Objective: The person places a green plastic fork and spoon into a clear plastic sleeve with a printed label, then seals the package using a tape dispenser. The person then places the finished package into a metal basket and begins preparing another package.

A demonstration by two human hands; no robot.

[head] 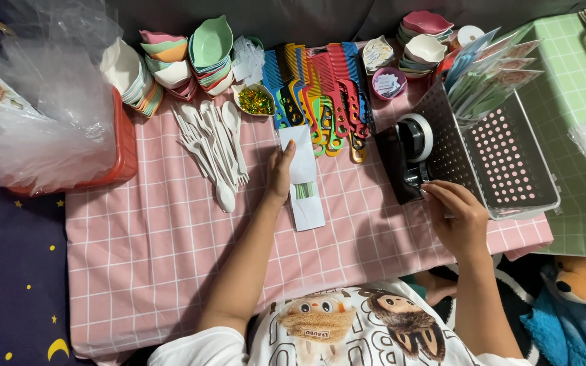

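Note:
My left hand (280, 171) presses flat on the left edge of a long white packet (302, 177) lying on the pink checked cloth (157, 244); a green comb shows through its clear window. My right hand (457, 215) reaches the front of a black tape dispenser (405, 159) with a white roll, fingers pinched at the tape end near its cutter. A row of coloured combs (320, 91) lies just beyond the packet.
White plastic spoons and forks (213, 146) lie left of the packet. Stacked pastel bowls (191, 57) line the back, with a small dish of beads (256, 102). A perforated white basket (503, 156) holds finished packets. A red tub with clear bags (42, 129) stands left.

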